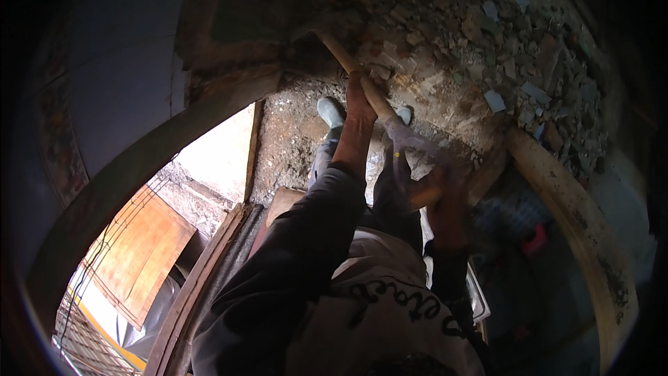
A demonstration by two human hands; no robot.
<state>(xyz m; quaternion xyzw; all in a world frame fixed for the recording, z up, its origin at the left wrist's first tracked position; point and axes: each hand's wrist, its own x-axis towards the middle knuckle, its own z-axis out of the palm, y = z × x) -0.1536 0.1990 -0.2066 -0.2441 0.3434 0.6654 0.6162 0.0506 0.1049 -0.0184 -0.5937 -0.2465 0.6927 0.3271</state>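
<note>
A shovel [337,51] slants from the upper middle down toward my right side, with a pale wooden shaft and a forked grip at its near end. My left hand [358,101] is closed round the shaft, partway along it. Close to my right hip, my right hand [447,205] is at the grip and seems wrapped round its crossbar; motion smears the fingers. The shovel's far end fades into shadow, so its blade is hard to make out. Beyond it and to the right lies a heap of broken rubble [473,28] with pale tile shards.
My shoes [330,111] stand on a gritty floor [282,125]. Curved-looking wall edges frame both sides, the right one [577,216] near my right arm. At lower left, a bright opening shows an orange-brown board [142,247] and wires. A pink object [534,240] lies in shade at right.
</note>
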